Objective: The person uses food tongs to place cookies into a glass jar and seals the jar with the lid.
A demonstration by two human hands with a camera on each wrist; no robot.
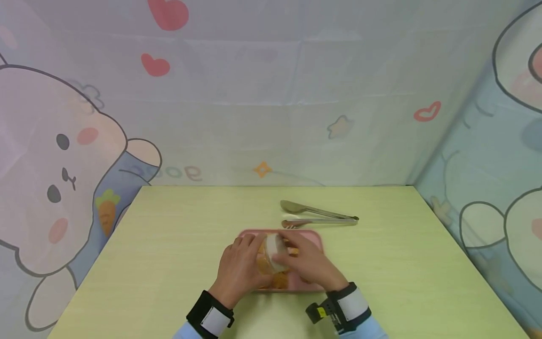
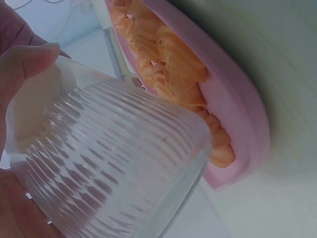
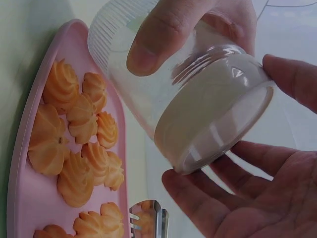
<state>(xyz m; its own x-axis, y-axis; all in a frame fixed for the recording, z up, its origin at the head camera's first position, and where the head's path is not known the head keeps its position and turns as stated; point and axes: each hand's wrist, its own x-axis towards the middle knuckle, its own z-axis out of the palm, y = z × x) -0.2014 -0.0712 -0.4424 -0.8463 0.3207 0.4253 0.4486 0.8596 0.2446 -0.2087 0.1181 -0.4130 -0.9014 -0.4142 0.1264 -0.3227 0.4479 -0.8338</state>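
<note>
A clear ribbed glass jar (image 2: pixel 119 158) is held tilted over a pink tray (image 1: pixel 294 281). My left hand (image 1: pixel 241 268) grips the jar's body, its thumb lying along the glass in the right wrist view. On the jar's mouth sits a whitish lid (image 3: pixel 213 119) with a clear rim. Thumb and fingertips of my right hand (image 1: pixel 315 263) hold the lid around its edge. No cookies show inside the jar. Below it, several golden piped cookies (image 3: pixel 74 173) lie on the tray, partly hidden by my hands in the head view.
Metal tongs (image 1: pixel 298 207) lie spread just behind the tray, one end with prongs close to its far rim. The pale yellow table (image 1: pixel 169 245) extends on both sides. A printed cloth (image 1: pixel 254 70) hangs behind the table's far edge.
</note>
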